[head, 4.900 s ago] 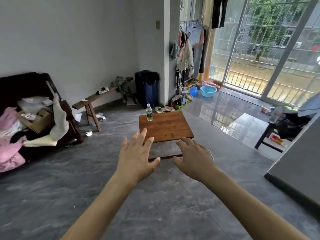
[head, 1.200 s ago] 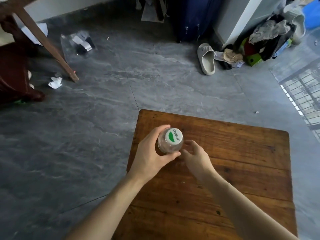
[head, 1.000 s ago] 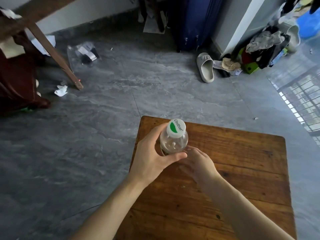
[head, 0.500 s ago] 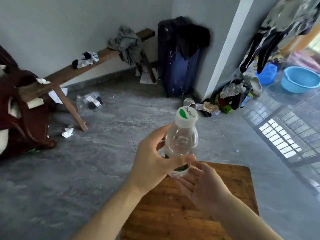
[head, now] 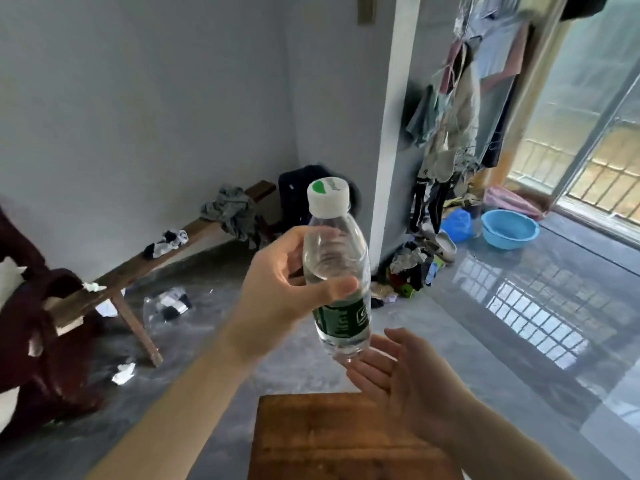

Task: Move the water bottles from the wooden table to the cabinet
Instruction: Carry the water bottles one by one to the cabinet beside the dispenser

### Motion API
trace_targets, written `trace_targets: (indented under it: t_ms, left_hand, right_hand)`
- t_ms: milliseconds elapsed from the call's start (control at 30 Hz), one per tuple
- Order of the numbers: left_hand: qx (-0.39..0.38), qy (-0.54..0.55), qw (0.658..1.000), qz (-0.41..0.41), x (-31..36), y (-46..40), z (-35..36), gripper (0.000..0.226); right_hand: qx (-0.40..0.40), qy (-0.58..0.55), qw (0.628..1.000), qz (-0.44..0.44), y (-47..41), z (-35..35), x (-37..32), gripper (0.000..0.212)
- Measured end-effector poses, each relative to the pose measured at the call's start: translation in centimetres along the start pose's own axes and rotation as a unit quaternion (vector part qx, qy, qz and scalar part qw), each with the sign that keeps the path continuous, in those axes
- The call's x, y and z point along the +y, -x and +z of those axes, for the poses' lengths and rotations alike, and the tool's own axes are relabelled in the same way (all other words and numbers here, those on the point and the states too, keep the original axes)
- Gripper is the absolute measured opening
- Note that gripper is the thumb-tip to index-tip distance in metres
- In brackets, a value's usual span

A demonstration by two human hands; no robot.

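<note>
The left hand (head: 280, 289) grips the bottle (head: 334, 271) around its clear upper body, thumb across the near side and fingers curled behind, holding it in the air almost upright, its base tipped slightly to the right. The bottle has a white cap with a green mark and a dark green label low on its body. The right hand (head: 405, 379) lies open just below and right of the base, palm up, fingers straight and spread; whether the fingertips touch the base cannot be told. Both hands are above the far edge of the table (head: 332, 441), whose brown top fills the near centre. On the far left a long bench (head: 138, 271) runs along the grey wall, with a heap of grey cloth (head: 230, 211) and a small black and white bundle on it. A dark suitcase (head: 294, 192) stands behind the bottle, partly hidden by it. Scraps of paper and a clear bag lie on the floor (head: 485, 341) under the bench. To the right of a white pillar (head: 394, 133), clothes (head: 446, 126) hang over a pile of shoes and rags, and a blue basin (head: 509, 228) sits near the barred window (head: 588, 140). A dark red seat (head: 38, 341) fills the left edge.
</note>
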State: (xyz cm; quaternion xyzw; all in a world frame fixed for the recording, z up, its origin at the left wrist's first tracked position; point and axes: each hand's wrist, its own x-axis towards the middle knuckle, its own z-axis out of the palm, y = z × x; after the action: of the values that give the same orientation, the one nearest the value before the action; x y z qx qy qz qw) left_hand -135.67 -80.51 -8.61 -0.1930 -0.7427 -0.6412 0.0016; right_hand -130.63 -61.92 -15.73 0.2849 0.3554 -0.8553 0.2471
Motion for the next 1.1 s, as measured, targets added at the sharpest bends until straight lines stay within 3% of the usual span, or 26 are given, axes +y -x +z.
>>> trace_targets:
  t_ms: [233,533,867,1100]
  left_hand:
    - [-0.031,0.003,0.999,0.037,8.5,-1.5,2.1,0.059]
    - [-0.09,0.001,0.992,0.086,14.8,-1.4,4.8,0.068]
    - [-0.211,0.057,0.97,0.108,16.4,2.3,8.5,0.058]
    - [-0.341,0.062,0.935,0.082,16.5,8.0,16.0,0.052]
  right_hand:
    - [-0.049,0.025,0.998,-0.044,7.5,1.3,-3.2,0.043]
    - [-0.043,-0.009,0.993,-0.109,15.0,1.5,-3.9,0.037]
    - [0.014,-0.113,0.977,-0.183,21.7,-1.0,2.6,0.044]
    - [0.075,-0.234,0.943,-0.226,27.8,-7.0,9.6,0.052]
